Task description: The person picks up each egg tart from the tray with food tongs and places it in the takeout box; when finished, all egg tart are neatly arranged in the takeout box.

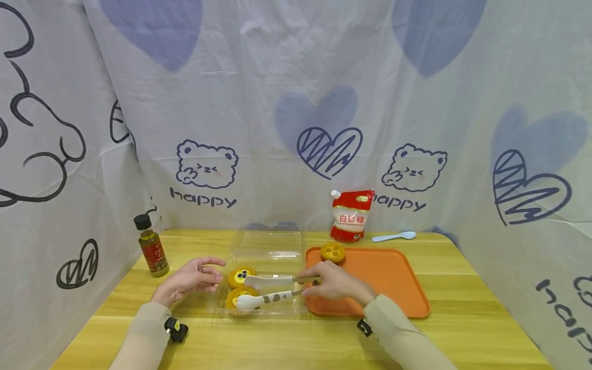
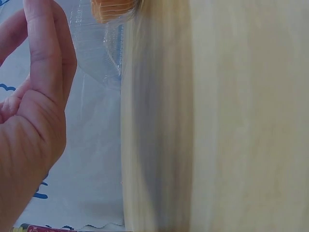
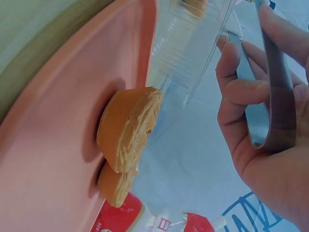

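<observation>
My right hand (image 1: 335,281) holds a pair of tongs (image 1: 277,281) with white, brown-spotted ends, spread apart. The tongs reach over a clear plastic box (image 1: 289,308), whose lid (image 1: 268,245) is raised at the back. Inside, on the left, sit a rear egg tart (image 1: 240,276) with dark berries and a front egg tart (image 1: 237,298), partly hidden by one tong end. My left hand (image 1: 191,280) is beside the box's left edge, fingers loosely extended and holding nothing; whether it touches the box, I cannot tell.
An orange tray (image 1: 393,280) lies right of the box. It bears two egg tarts in the right wrist view, the larger (image 3: 128,128) in front. A bag of white sugar (image 1: 350,218) and a pale spoon (image 1: 395,237) are behind it. A dark-capped bottle (image 1: 153,252) stands left.
</observation>
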A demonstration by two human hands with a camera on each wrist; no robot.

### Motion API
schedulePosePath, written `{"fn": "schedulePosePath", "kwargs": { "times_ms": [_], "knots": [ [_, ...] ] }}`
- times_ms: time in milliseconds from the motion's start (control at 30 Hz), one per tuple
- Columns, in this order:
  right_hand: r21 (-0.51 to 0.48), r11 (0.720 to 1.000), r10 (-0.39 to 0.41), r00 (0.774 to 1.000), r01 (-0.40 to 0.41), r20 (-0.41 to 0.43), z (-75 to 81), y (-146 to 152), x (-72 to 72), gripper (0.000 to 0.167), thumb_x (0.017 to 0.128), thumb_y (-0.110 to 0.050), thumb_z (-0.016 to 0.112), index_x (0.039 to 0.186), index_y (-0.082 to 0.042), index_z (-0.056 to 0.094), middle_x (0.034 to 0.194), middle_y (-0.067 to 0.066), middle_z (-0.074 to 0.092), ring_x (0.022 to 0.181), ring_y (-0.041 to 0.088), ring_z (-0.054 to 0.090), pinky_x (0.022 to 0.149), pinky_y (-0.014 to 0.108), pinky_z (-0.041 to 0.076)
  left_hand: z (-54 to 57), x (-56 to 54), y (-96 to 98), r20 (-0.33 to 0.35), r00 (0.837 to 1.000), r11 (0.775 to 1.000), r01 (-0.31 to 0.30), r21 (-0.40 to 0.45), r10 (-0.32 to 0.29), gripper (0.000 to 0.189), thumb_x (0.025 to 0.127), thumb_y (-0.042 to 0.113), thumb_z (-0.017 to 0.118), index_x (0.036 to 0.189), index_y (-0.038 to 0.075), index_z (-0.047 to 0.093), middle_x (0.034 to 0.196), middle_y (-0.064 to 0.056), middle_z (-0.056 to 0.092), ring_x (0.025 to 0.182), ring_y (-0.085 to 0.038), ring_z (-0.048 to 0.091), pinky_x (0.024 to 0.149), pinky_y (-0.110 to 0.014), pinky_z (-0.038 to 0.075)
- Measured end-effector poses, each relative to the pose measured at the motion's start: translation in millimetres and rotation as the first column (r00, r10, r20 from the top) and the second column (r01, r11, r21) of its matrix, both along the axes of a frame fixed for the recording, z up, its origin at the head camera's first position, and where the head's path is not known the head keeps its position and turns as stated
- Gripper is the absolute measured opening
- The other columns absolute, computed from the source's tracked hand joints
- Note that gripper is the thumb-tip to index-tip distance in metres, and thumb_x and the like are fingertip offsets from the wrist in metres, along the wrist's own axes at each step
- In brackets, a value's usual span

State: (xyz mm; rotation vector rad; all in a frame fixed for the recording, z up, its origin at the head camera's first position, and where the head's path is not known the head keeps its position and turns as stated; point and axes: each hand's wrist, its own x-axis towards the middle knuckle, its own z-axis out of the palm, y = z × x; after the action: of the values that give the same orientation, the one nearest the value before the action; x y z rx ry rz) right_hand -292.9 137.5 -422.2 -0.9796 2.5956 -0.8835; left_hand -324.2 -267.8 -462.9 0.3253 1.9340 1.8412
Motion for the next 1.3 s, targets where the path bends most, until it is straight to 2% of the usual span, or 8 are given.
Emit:
{"fn": "schedulePosePath", "kwargs": {
  "times_ms": [133, 333, 600, 733, 833, 1033, 1200, 1300],
  "knots": [
    [-0.006, 1.000, 0.011, 1.000, -0.011, -0.015, 2.2, 4, 0.2, 0.041, 0.090, -0.030, 0.071, 0.129, -0.020, 0.066, 0.112, 0.002, 0.072, 0.054, 0.007, 0.037, 0.058, 0.020, 0.040, 1.1, 0.2, -0.1, -0.003, 1.000, 1.000, -0.003, -0.005, 0.003, 0.062, 0.091, -0.001, 0.064, 0.143, -0.010, 0.030, 0.096, -0.009, 0.068, 0.078, -0.017, 0.068, 0.073, -0.029, 0.061],
    [-0.021, 0.999, -0.025, 0.999, 0.024, -0.040, 6.7, 15, -0.2, 0.040, 0.090, -0.031, 0.072, 0.128, -0.022, 0.067, 0.121, -0.004, 0.070, 0.075, 0.010, 0.052, 0.070, 0.023, 0.047, 2.8, 0.6, 0.0, -0.004, 1.000, 1.000, -0.002, -0.010, 0.002, 0.062, 0.091, 0.001, 0.065, 0.142, -0.010, 0.031, 0.096, -0.010, 0.068, 0.078, -0.017, 0.068, 0.073, -0.030, 0.061],
    [-0.070, 0.994, -0.091, 0.995, 0.088, -0.039, 4.5, 31, -2.8, 0.041, 0.089, -0.033, 0.072, 0.128, -0.025, 0.066, 0.127, -0.006, 0.066, 0.100, 0.019, 0.057, 0.092, 0.042, 0.050, 1.7, 0.0, -0.3, -0.007, 1.000, 1.000, -0.001, -0.012, 0.001, 0.062, 0.091, 0.001, 0.065, 0.142, -0.011, 0.031, 0.095, -0.009, 0.068, 0.078, -0.017, 0.068, 0.073, -0.030, 0.061],
    [-0.064, 0.992, -0.114, 0.992, 0.110, -0.060, 1.8, 39, -3.2, 0.041, 0.088, -0.034, 0.073, 0.128, -0.027, 0.067, 0.126, -0.003, 0.067, 0.096, 0.019, 0.057, 0.085, 0.039, 0.049, 0.3, -0.7, 0.0, -0.005, 1.000, 1.000, 0.000, -0.009, 0.000, 0.061, 0.092, 0.000, 0.064, 0.142, -0.011, 0.031, 0.094, -0.008, 0.067, 0.079, -0.017, 0.068, 0.073, -0.030, 0.061],
    [-0.057, 0.990, -0.130, 0.989, 0.127, -0.069, 0.4, 45, -2.5, 0.041, 0.088, -0.033, 0.073, 0.128, -0.027, 0.067, 0.116, 0.000, 0.069, 0.089, 0.019, 0.056, 0.076, 0.033, 0.047, -0.1, -0.6, 0.5, -0.006, 1.000, 1.000, 0.000, -0.010, 0.000, 0.061, 0.092, 0.001, 0.064, 0.142, -0.011, 0.031, 0.094, -0.008, 0.067, 0.079, -0.018, 0.068, 0.072, -0.030, 0.061],
    [-0.126, 0.982, -0.146, 0.988, 0.138, -0.058, -1.0, 59, 3.0, 0.043, 0.088, -0.029, 0.073, 0.130, -0.022, 0.065, 0.109, -0.002, 0.070, 0.089, 0.021, 0.059, 0.077, 0.032, 0.051, 0.7, 1.1, 0.6, -0.010, 1.000, 1.000, 0.000, -0.020, 0.000, 0.061, 0.092, 0.001, 0.065, 0.142, -0.010, 0.032, 0.097, -0.012, 0.067, 0.080, -0.019, 0.068, 0.073, -0.031, 0.061],
    [-0.162, 0.971, -0.181, 0.983, 0.176, -0.018, -4.2, 73, 5.6, 0.046, 0.088, -0.024, 0.074, 0.132, -0.017, 0.063, 0.087, -0.001, 0.064, 0.079, 0.021, 0.057, 0.070, 0.030, 0.048, 2.2, 0.8, 0.6, 0.002, 1.000, 1.000, -0.007, -0.022, 0.007, 0.062, 0.091, 0.002, 0.065, 0.142, -0.010, 0.032, 0.097, -0.011, 0.068, 0.079, -0.018, 0.068, 0.073, -0.030, 0.061],
    [-0.173, 0.961, -0.220, 0.975, 0.215, -0.011, -6.6, 80, 6.9, 0.047, 0.087, -0.023, 0.075, 0.132, -0.016, 0.063, 0.091, 0.002, 0.067, 0.080, 0.021, 0.056, 0.072, 0.030, 0.047, 2.4, 0.7, 0.9, 0.008, 1.000, 1.000, -0.009, -0.020, 0.010, 0.061, 0.091, 0.002, 0.065, 0.142, -0.010, 0.033, 0.096, -0.011, 0.068, 0.080, -0.018, 0.068, 0.073, -0.030, 0.061]
  ]
}}
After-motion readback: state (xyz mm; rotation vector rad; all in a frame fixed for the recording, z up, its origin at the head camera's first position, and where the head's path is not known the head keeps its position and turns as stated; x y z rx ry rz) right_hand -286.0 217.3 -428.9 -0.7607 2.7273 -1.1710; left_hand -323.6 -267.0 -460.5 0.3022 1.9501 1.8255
